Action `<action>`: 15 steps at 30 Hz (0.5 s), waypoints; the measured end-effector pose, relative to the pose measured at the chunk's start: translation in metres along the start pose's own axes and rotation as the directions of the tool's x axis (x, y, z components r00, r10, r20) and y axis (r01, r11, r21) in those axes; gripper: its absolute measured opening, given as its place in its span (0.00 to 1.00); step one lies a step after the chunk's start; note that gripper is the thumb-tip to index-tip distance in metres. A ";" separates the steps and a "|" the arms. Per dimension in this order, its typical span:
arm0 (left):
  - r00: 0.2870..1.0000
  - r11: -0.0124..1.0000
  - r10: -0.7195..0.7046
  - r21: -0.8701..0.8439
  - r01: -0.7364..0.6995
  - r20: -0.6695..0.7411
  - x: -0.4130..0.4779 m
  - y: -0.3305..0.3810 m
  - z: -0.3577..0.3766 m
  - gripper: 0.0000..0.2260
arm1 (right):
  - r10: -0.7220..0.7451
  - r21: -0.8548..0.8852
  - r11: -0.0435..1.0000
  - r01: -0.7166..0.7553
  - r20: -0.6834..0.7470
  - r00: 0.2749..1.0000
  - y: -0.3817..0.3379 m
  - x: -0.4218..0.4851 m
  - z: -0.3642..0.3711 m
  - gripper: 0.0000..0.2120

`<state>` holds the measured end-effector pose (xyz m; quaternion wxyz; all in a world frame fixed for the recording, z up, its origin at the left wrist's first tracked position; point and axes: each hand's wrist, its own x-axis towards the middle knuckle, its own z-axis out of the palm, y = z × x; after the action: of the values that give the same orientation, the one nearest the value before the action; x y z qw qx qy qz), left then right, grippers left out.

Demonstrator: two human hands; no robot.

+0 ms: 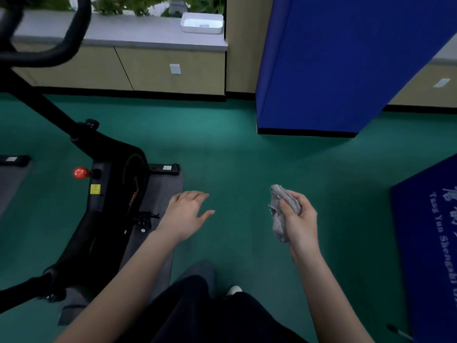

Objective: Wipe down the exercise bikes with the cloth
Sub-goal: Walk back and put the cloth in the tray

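A black exercise bike (103, 199) stands at the left on a grey mat (163, 194), with its handlebar (61, 40) at the top left and a red knob (80, 173) on the frame. My right hand (300, 224) grips a crumpled grey cloth (282, 214) over the green floor, well to the right of the bike. My left hand (185, 214) hovers with relaxed fingers beside the mat's right edge, touching nothing.
A blue padded column (333, 65) rises at the back right and a blue mat with white lettering (430, 243) lies at the right. Beige cabinets (148, 70) with a grey counter and a white tray (202, 23) line the back wall. Green floor (235, 149) lies between.
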<state>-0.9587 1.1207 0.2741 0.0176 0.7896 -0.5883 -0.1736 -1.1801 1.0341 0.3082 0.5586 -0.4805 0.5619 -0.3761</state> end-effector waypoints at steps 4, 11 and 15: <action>0.998 0.998 -0.063 -0.024 0.063 0.008 0.040 -0.013 -0.009 0.24 | 0.007 -0.009 1.000 -0.006 0.062 0.998 -0.012 0.047 0.025 0.09; 0.990 0.991 -0.131 -0.026 0.130 -0.047 0.147 -0.056 -0.041 0.21 | 0.001 -0.037 0.999 0.005 0.165 0.986 -0.044 0.145 0.101 0.09; 0.987 0.988 -0.149 -0.037 0.147 -0.057 0.218 -0.086 -0.071 0.20 | 0.006 -0.115 0.993 0.020 0.220 0.975 -0.071 0.206 0.145 0.10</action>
<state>-0.8046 0.9312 0.2653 0.0352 0.8356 -0.5243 -0.1603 -1.0108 0.8349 0.3080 0.5869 -0.5532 0.5157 -0.2890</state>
